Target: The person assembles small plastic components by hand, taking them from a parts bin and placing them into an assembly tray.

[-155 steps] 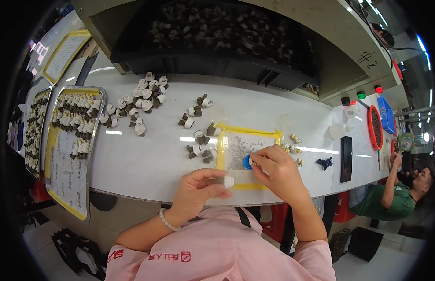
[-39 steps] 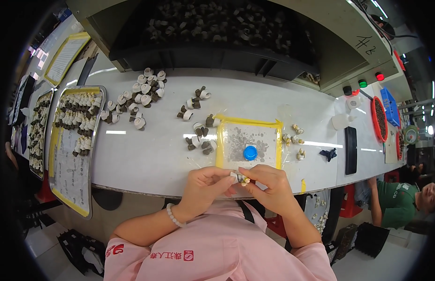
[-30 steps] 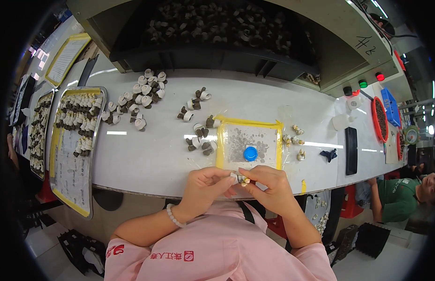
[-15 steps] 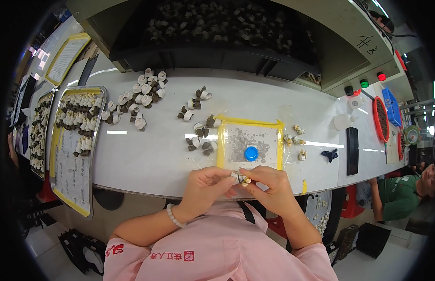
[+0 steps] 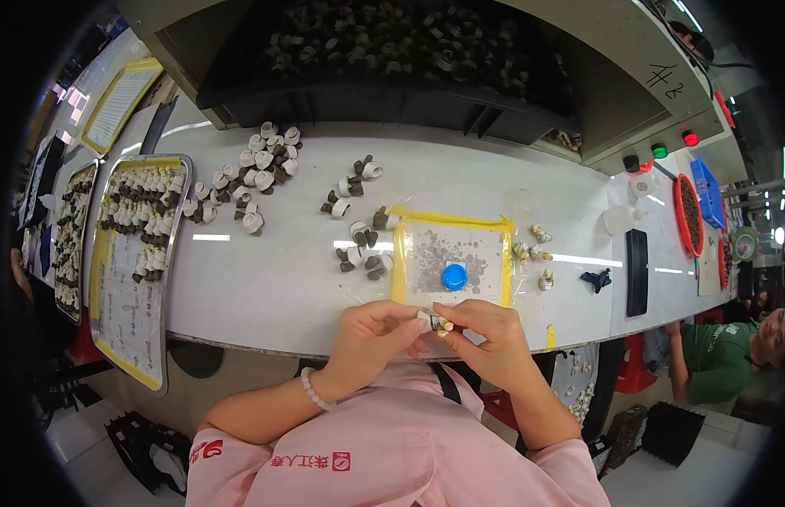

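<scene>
Indoor room. Wide white table (image 5: 266, 291), glossy top, pale streaks of reflected light. Along the table's far side: big beige-grey cabinet (image 5: 608, 51), open-fronted; its right end has a red button (image 5: 690, 138), green button (image 5: 659, 151) and black button (image 5: 631, 164). Dark cable (image 5: 715, 64) above the table's far right. Pale floor (image 5: 253, 367) on the table's near side. Red stool (image 5: 636, 367) by the table's near edge, right part. Black crate-like stack (image 5: 135, 444) below the table, left. Beyond the table's right end: dim, blurred, white tube light (image 5: 687, 15) overhead.
</scene>
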The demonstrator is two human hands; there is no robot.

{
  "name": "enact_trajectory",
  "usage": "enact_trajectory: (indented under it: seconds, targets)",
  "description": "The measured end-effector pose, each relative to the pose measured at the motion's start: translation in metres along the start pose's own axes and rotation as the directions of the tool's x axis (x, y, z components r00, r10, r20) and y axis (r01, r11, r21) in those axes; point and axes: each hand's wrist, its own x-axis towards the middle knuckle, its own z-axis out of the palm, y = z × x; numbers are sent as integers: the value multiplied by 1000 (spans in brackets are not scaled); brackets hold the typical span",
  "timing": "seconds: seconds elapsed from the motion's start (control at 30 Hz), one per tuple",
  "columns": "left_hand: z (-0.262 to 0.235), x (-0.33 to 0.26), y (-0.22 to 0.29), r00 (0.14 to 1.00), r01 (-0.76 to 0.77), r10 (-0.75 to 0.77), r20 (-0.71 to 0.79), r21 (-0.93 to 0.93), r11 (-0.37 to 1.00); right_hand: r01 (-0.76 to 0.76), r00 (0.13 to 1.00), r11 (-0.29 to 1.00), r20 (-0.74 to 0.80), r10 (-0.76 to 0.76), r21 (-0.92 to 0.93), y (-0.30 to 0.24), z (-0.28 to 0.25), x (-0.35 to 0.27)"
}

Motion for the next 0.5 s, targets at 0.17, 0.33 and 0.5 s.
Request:
enact_trajectory:
  seconds: [0.17,0.33,0.5]
  targets:
    - [2,0,2,1000,-6,6,-15,16,1000,-9,1000,1000,8,9,-2,0,-1,0]
    - [1,0,1,1000,-13,13,-8,13,1000,-1,1000,1000,4,1,0,0,0,-1]
    - [1,0,1,1000,-3,3,0,-11,1000,-2,1000,1000,1,2,7,1,0,-2]
